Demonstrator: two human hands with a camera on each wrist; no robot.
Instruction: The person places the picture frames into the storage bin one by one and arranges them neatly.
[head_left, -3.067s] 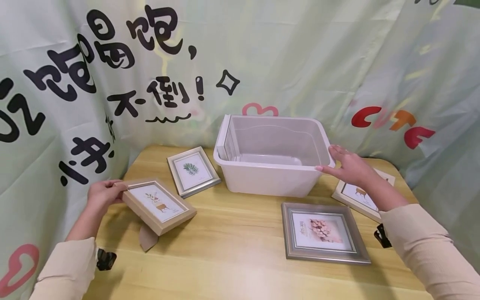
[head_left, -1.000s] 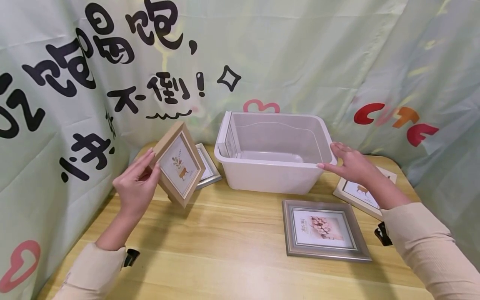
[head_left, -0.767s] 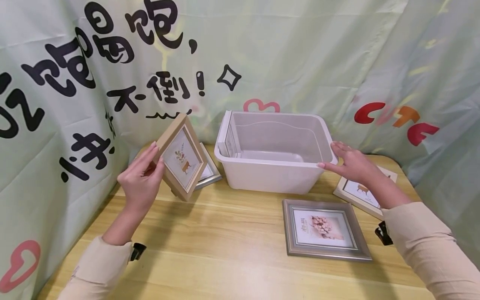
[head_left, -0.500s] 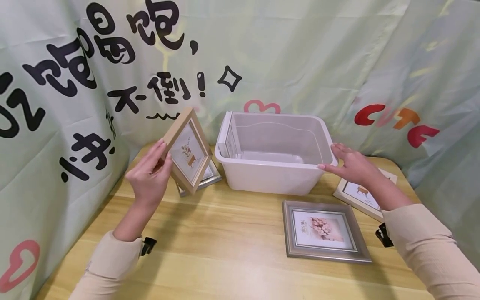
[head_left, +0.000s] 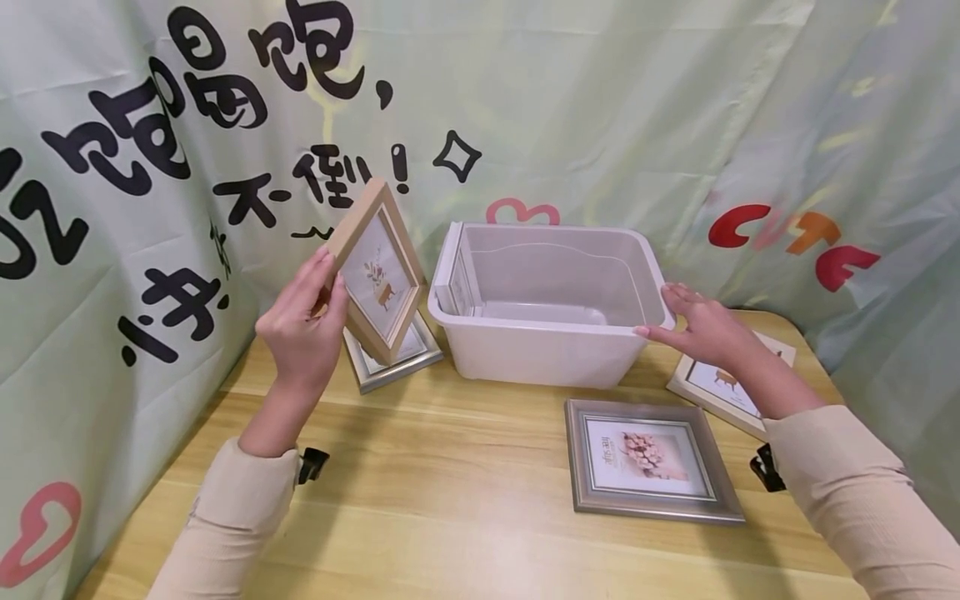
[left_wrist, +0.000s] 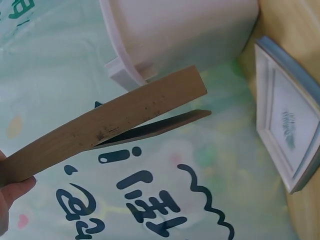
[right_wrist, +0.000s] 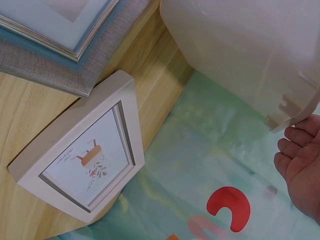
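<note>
My left hand pinches the left edge of a light-wood picture frame, holding it tilted above the table left of the bin. Its easel leg stands slightly away from the back in the left wrist view. My right hand holds the right front corner of a pale plastic bin, thumb on the front rim and fingers along the side rim. Inside the bin, a white frame stands upright against the left wall. Partly beneath the held frame lies a silver frame with a leaf print.
A large grey-brown frame with a pink flower picture lies at the front right of the wooden table. Behind it, a cream frame is partly covered by my right forearm. A printed cloth hangs close behind the bin.
My left hand has lifted the light-wood frame from the table and turned it more upright, moving it up and right toward the bin. My right hand has stayed on the bin's corner.
</note>
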